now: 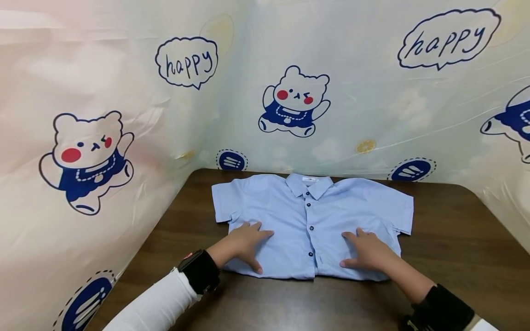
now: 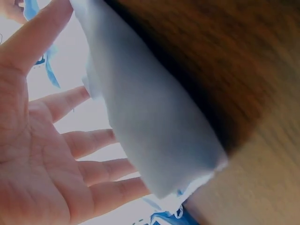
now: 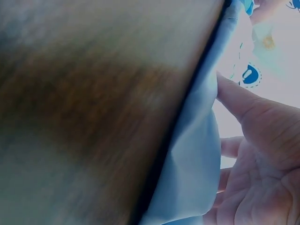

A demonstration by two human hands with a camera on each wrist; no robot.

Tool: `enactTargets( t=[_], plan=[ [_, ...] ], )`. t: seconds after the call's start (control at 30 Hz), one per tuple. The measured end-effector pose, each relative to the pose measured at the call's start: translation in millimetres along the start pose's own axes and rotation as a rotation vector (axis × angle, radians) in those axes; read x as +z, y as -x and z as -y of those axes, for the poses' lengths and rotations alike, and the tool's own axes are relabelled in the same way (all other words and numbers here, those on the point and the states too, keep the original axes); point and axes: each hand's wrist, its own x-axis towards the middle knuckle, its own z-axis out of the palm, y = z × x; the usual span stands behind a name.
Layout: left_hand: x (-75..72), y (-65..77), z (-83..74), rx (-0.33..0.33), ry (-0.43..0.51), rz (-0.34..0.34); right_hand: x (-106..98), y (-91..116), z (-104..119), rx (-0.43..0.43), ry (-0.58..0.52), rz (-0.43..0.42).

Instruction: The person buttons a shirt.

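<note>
From the head view, can read "happy" twice, inside blue-outlined speech bubbles [image 1: 187, 78] on the pale backdrop [image 1: 368, 41]. Can spot a small white label [image 1: 309, 179] inside the collar [image 1: 296, 186], with print too small to read. Cannot follow the bench [image 1: 290, 303] to the near edge, cut off at the bottom, nor see the whole of the printed bear [image 1: 513, 117] at far right. Find the light blue, short-sleeved shirt [image 1: 281, 230] front up, spread on brown wood grain, with collar at the bench's far edge and dark round buttons [image 1: 312, 228] down the middle. See the left hand [image 1: 245, 243] on the half nearer the bench's left edge and the right hand [image 1: 367, 252] on the half nearer the right edge, both with fingers spread apart.

From the left wrist, see a palm and nearly straight fingers, with tips partly hidden behind softly blurred cloth.

From the right wrist, see an extended thumb against smooth, creased cloth, with fingertips hidden behind; make out wood only as a brown blur.
</note>
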Motion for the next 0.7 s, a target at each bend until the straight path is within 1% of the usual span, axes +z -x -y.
enactTargets(
  t=[0.1,0.13,0.2,0.27,0.3,0.37,0.4,0.47,0.53,0.6,0.7],
  plan=[
    [-7.0,-1.5,-5.5,0.006,-0.018,-0.017,-7,-1,6,-0.032,0.032,-0.049],
    [-8.8,-2.4,-8.6,0.021,-0.021,-0.036,-9,-1,10,-0.043,0.040,-0.077],
    [-10.9,-4.5,-16.9,0.073,0.011,-0.098,-12,0,20,-0.067,0.030,-0.140],
    [-11.0,-7.8,-28.7,0.145,0.097,-0.174,-11,1,33,-0.081,-0.016,-0.184],
    [-10.3,-10.1,-35.1,0.184,0.148,-0.208,-9,2,40,-0.083,-0.047,-0.192],
    [-9.0,-15.4,-49.1,0.242,0.261,-0.247,-5,4,54,-0.093,-0.106,-0.202],
    [-8.5,-18.6,-56.2,0.261,0.295,-0.254,-2,4,60,-0.104,-0.120,-0.206],
    [-6.7,-24.8,-69.1,0.284,0.323,-0.248,2,6,71,-0.127,-0.103,-0.225],
    [-4.3,-30.6,-80.5,0.280,0.304,-0.227,7,6,79,-0.150,-0.062,-0.259],
    [-0.3,-35.6,-89.1,0.274,0.253,-0.207,10,6,84,-0.161,-0.024,-0.284],
    [5.5,-40.6,-97.8,0.228,0.222,-0.204,13,5,86,-0.152,-0.026,-0.285]
  ],
)
